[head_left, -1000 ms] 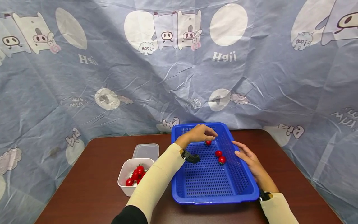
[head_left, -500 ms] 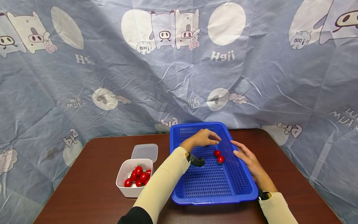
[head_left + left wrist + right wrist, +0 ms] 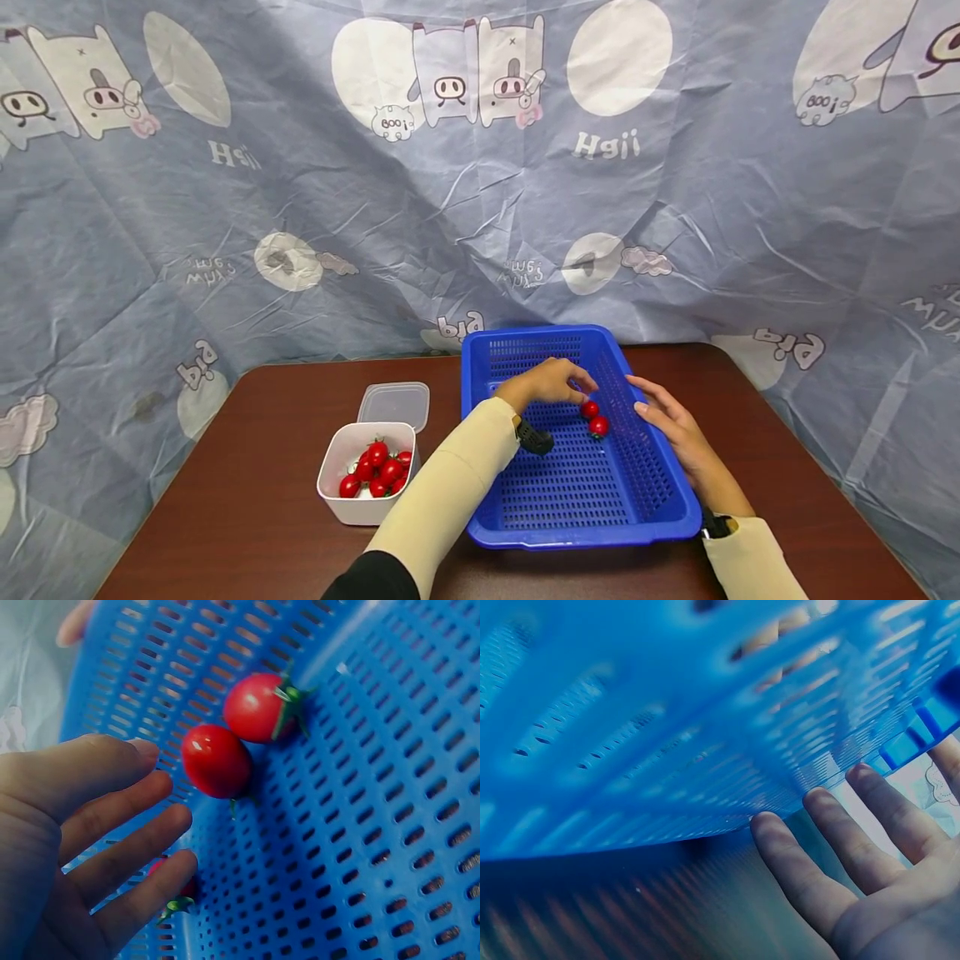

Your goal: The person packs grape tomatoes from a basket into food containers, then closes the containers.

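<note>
My left hand [image 3: 551,383] is inside the blue plastic basket [image 3: 570,533], with fingers loosely bent beside two cherry tomatoes. In the left wrist view a gap separates the thumb from the nearer, oval cherry tomato [image 3: 217,761]; the other cherry tomato [image 3: 259,709] has a green stalk and lies against it. Behind the lower fingers a third cherry tomato [image 3: 180,889] is partly hidden; the head view does not show it. My right hand [image 3: 686,437] rests on the basket's right rim. Its straight fingers [image 3: 795,855] touch the outside wall in the right wrist view.
Left of the basket stands a white plastic tub [image 3: 352,510] holding several cherry tomatoes [image 3: 378,452]. Its clear lid [image 3: 395,406] lies behind it on the brown table [image 3: 225,500]. A printed blue-grey cloth [image 3: 405,217] hangs behind the table.
My left hand has moved forward-right and down from the far part of the basket toward the two cherry tomatoes. My right hand stays on the rim.
</note>
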The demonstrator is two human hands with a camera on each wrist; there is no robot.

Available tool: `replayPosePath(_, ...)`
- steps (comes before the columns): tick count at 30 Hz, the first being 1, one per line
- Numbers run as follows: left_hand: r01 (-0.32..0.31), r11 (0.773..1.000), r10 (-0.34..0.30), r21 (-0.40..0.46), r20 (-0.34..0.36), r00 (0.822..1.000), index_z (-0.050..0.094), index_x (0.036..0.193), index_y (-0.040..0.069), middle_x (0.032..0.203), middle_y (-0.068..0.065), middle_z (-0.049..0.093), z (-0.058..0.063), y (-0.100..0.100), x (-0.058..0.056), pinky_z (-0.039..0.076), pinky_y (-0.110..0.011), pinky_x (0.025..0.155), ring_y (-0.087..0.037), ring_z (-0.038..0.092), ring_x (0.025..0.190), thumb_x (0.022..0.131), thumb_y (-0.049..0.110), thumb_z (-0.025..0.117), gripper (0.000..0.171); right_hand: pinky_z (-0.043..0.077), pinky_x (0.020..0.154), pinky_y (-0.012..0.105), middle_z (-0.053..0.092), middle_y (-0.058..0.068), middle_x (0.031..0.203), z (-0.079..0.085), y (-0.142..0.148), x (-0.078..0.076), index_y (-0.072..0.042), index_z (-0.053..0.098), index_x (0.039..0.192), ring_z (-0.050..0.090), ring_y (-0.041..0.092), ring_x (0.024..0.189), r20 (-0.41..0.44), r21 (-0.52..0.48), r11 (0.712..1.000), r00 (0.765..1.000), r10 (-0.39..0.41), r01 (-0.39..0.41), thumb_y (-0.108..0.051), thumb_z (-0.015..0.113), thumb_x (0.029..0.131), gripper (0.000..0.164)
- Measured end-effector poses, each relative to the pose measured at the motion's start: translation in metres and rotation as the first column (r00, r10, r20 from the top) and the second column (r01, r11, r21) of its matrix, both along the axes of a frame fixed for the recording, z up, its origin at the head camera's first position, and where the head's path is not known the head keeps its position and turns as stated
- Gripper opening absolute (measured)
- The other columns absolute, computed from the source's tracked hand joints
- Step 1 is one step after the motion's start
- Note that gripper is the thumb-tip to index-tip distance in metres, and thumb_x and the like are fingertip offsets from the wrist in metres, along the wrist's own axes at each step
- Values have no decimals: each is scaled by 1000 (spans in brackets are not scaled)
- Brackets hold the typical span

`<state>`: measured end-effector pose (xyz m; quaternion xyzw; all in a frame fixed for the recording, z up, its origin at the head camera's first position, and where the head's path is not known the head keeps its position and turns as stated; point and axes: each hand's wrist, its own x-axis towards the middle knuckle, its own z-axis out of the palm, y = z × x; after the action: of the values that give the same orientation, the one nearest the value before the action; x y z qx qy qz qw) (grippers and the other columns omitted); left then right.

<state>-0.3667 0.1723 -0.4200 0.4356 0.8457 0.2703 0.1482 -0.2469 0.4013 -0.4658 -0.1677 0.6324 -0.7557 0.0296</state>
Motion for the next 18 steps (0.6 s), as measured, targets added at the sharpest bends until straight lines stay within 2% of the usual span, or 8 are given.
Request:
replayPosePath(4, -15, 999, 15, -34, 17, 1000, 68, 122, 12, 119, 3, 67, -2, 2, 2, 45, -16, 87, -6, 63, 103, 90, 16, 68, 32, 55, 77, 47, 41, 20, 138, 0, 0, 1, -8, 27, 150, 63, 27, 107, 1, 13, 1000, 1000, -9, 9, -11, 42, 103, 49)
replayPosePath(7, -22, 998, 23, -55, 22, 999, 66, 124, 14, 121, 4, 66, -4, 3, 4, 42, -16, 92, -2, 63, 102, 90, 16, 68, 34, 55, 77, 47, 41, 19, 138, 0, 0, 2, -8, 27, 150, 63, 27, 107, 4, 25, 1000, 1000, -13, 13, -12, 42, 103, 49)
replayPosePath(10, -19, 997, 21, -74, 29, 999, 65, 126, 14, 122, 4, 65, -6, 4, 5, 43, -17, 91, -3, 63, 102, 90, 15, 69, 37, 55, 77, 48, 41, 20, 139, -1, 0, 2, -8, 27, 150, 62, 28, 107, 9, 31, 999, 1000, -15, 14, -13, 42, 103, 49)
replayPosePath(14, -15, 995, 13, -101, -19, 1000, 64, 127, 17, 121, 3, 66, -7, 7, 7, 45, -15, 84, -7, 63, 104, 88, 16, 71, 40, 55, 77, 48, 40, 20, 138, 0, 0, 2, -8, 27, 150, 62, 28, 107, 6, 35, 999, 1000, -18, 18, -13, 43, 103, 50)
replayPosePath(18, -23, 991, 11, -130, -98, 995, 64, 127, 20, 117, 4, 68, -8, 9, 7, 43, -16, 88, -8, 63, 105, 86, 19, 73, 42, 54, 77, 49, 39, 22, 138, 1, -1, 0, -8, 26, 150, 63, 28, 107, -1, 32, 999, 1000, -10, 10, -12, 42, 103, 50)
